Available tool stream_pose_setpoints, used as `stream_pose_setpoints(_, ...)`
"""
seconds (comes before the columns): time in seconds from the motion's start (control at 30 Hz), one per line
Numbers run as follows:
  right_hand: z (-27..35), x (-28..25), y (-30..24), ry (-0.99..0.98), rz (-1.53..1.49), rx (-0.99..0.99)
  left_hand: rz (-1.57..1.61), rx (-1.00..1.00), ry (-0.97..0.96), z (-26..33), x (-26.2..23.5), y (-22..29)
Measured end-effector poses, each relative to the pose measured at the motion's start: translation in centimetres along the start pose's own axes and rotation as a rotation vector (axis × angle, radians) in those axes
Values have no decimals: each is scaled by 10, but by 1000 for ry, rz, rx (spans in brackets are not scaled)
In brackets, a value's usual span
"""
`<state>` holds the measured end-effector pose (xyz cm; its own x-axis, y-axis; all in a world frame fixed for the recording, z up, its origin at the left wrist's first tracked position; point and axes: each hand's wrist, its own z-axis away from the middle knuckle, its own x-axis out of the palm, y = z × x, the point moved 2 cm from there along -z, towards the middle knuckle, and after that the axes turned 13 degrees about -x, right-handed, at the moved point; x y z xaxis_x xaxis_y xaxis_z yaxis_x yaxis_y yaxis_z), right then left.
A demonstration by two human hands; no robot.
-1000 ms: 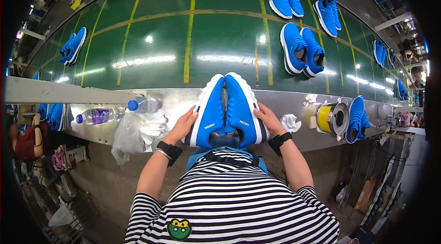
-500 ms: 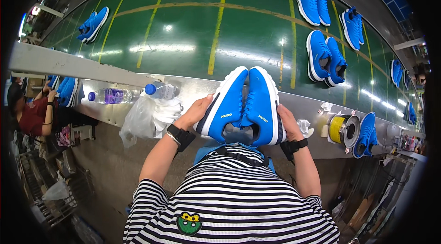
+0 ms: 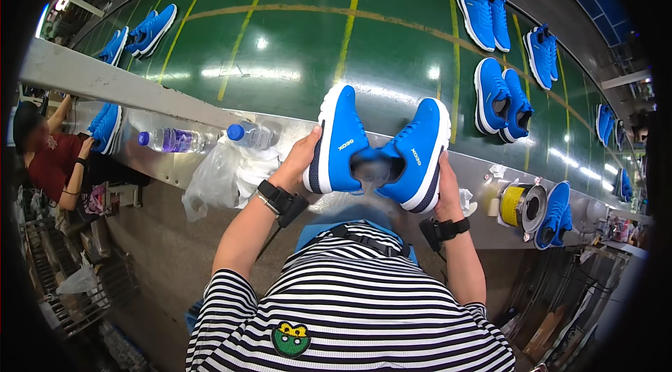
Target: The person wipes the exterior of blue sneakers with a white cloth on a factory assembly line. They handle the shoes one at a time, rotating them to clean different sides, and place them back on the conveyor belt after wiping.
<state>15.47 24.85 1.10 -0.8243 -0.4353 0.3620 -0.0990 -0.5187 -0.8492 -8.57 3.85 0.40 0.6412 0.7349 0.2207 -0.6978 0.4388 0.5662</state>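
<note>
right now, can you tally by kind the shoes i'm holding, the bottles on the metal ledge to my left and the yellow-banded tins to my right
held blue shoes: 2
bottles: 2
yellow-banded tin: 1
total: 5

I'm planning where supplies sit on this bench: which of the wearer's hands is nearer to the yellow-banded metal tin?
Right. The right hand, on one blue sneaker, is left of the metal tin; the left hand, on the other sneaker, is farther left.
</note>
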Motion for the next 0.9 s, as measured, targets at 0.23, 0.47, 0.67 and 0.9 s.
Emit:
stream_pose_setpoints(0.23,-2,30,-4,85,-307,21,409,-46,-135,-10,10,3)
stream_pose_setpoints(0.47,-6,63,9,150,-426,106,683,-189,-363,-14,33,4)
stream_pose_setpoints(0.67,-5,74,22,164,-503,187,801,-223,-375,-7,39,-8)
stream_pose_setpoints(0.9,3,78,25,113,-447,201,743,-223,-299,-7,27,-36)
